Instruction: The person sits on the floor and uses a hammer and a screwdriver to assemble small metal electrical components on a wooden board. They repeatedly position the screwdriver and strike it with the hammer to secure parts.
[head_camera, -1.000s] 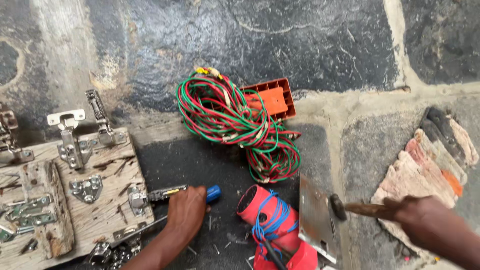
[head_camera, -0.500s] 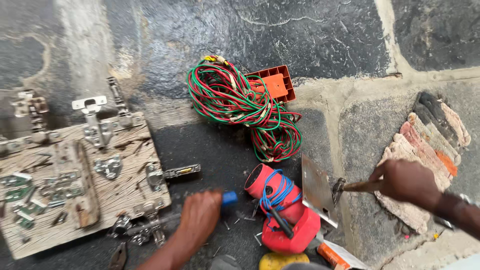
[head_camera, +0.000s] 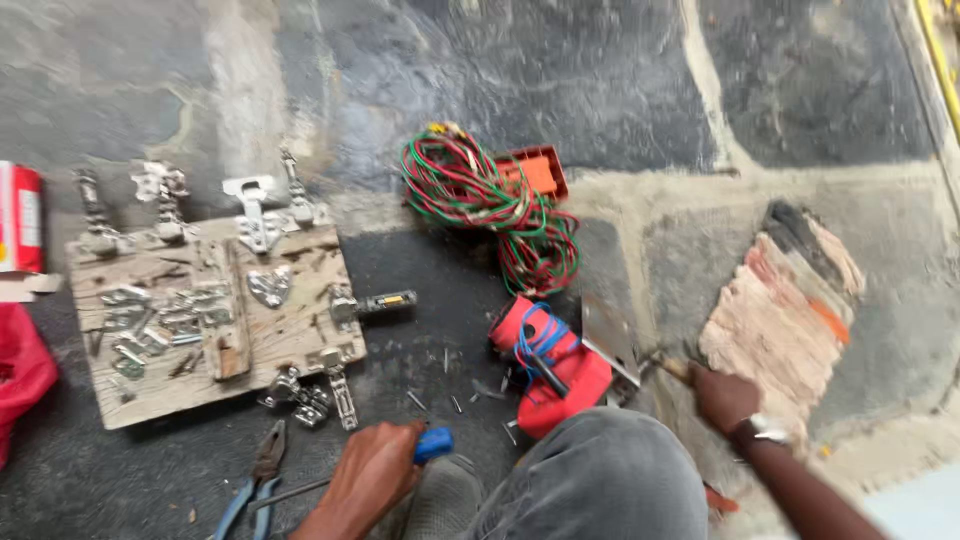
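Down by the knee, the left hand (head_camera: 372, 472) is gripping a blue-handled screwdriver (head_camera: 432, 444); the right hand (head_camera: 722, 397) is fisting a wooden-handled trowel (head_camera: 612, 338) with a flat steel blade. Beyond, a red drill (head_camera: 552, 368), tangled wires (head_camera: 490, 205) and a scuffed hinge-strewn board (head_camera: 290, 335) are sitting on stone.

The stone floor (head_camera: 620, 80) is dark grey-blue, mottled, with pale beige mortar seams. The tangled bundle of wire (head_camera: 500, 205) mixes red and green strands, with a yellow tip at the top, and lies over a flat orange plastic box (head_camera: 540, 170). The power tool (head_camera: 555, 370) is bright red with a blue cord wound round it. The screwdriver handle (head_camera: 433, 444) is blue. The worn wooden board (head_camera: 290, 330) is pale grey-brown, strewn with silver metal hinges (head_camera: 165, 310). The folded rag (head_camera: 780, 320) is striped pink, cream and orange, with a dark edge. The pliers (head_camera: 255, 480) have blue grips. The trouser knee (head_camera: 600, 480) is grey.
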